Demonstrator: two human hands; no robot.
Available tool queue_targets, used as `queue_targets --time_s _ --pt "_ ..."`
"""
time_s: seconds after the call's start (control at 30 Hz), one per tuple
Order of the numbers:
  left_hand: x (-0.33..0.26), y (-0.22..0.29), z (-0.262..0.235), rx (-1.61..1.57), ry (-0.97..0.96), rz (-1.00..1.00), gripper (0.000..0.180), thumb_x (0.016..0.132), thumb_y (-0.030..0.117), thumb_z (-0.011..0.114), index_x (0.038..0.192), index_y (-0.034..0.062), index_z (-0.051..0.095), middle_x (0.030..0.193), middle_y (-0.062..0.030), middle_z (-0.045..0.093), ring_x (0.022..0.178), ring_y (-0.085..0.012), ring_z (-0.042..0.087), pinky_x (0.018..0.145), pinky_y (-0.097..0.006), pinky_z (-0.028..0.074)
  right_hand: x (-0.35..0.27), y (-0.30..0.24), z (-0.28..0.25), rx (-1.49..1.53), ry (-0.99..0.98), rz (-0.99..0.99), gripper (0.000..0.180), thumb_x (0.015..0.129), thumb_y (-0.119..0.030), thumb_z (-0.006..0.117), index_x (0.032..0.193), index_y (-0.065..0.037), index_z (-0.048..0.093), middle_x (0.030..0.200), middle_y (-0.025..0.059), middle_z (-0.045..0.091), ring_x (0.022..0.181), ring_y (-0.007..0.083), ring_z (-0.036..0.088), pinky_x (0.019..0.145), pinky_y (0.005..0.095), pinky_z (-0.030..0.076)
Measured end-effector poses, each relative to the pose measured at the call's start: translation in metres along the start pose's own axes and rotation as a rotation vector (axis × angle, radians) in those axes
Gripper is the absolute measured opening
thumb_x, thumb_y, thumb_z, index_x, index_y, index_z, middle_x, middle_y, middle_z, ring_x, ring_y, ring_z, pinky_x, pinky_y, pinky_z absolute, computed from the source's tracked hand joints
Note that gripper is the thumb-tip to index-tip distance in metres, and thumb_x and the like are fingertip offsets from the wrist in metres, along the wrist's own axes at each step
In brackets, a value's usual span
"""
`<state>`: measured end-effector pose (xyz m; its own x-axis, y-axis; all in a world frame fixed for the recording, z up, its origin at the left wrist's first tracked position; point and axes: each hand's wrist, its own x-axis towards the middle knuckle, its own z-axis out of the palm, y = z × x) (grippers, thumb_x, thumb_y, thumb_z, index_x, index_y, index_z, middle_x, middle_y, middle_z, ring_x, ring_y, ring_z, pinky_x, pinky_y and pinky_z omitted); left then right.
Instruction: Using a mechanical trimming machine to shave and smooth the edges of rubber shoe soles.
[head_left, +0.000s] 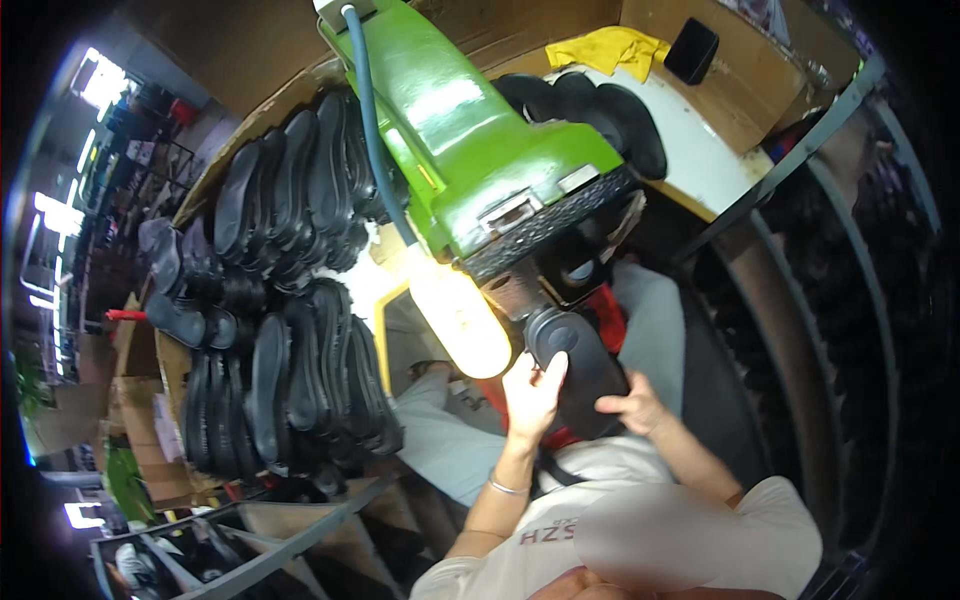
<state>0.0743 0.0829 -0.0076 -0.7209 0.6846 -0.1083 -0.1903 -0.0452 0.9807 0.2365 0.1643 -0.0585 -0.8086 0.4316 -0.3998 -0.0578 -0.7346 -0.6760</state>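
Now both hands, left hand [532, 398] and right hand [632, 410], clasp the black sole [578, 360], pointing up-left

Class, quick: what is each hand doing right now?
Left hand: closed on the edge of the black shoe sole, under the green machine.
Right hand: fingers grip the same sole's other side.

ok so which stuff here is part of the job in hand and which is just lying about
In use: left hand, right hand, black shoe sole, green machine, lamp.
Lying about: stacked soles, yellow cloth, soles on white table.
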Motion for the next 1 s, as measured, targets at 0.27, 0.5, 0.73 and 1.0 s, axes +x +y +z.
queue_targets --time_s 0.27,0.5,0.73,1.0 --pt "0.024 0.026 0.003 0.436 -0.04 0.215 0.012 0.08 0.009 0.07 0.082 0.0 0.062 0.066 0.0024 0.056 0.056 -0.0037 0.045 0.046 -0.022 0.034 -0.019 0.028 0.023 0.168 -0.026 0.088 0.057 0.072 0.011 0.065 0.125 0.002 0.046 0.119 0.0118 0.056 0.112 0.0218 0.053 0.098 0.0344 0.041" --pt "0.015 0.021 0.01 0.031 -0.001 0.125 0.016 0.08 -0.002 0.064 0.094 -0.0019 0.054 0.084 -0.003 0.061 0.072 -0.005 0.054 0.062 -0.018 0.045 -0.023 -0.039 -0.012 0.014 0.308 -0.367 0.051 0.071 0.003 0.061 0.12 0.005 0.045 0.114 0.0146 0.056 0.105 0.0232 0.055 0.095 0.036 0.043" --pt "0.029 0.007 -0.009 0.598 0.049 0.289 0.014 0.078 0.006 0.068 0.086 -0.0008 0.059 0.076 -0.003 0.059 0.066 -0.0076 0.052 0.06 -0.022 0.043 0.037 -0.116 -0.014 -0.049 0.296 -0.474 0.041 0.073 0.0 0.061 0.112 0.001 0.051 0.101 0.0105 0.059 0.094 0.0205 0.058 0.084 0.0312 0.048" --pt "0.015 0.032 -0.061 -0.026 0.025 0.188 0.026 0.078 0.0 0.065 0.103 -0.0075 0.06 0.092 -0.0094 0.066 0.082 -0.0133 0.061 0.075 -0.026 0.049 0.059 -0.113 0.041 -0.059 0.197 -0.393 0.041 0.069 0.004 0.063 0.107 -0.004 0.05 0.093 0.0072 0.059 0.084 0.015 0.059 0.076 0.0276 0.049"
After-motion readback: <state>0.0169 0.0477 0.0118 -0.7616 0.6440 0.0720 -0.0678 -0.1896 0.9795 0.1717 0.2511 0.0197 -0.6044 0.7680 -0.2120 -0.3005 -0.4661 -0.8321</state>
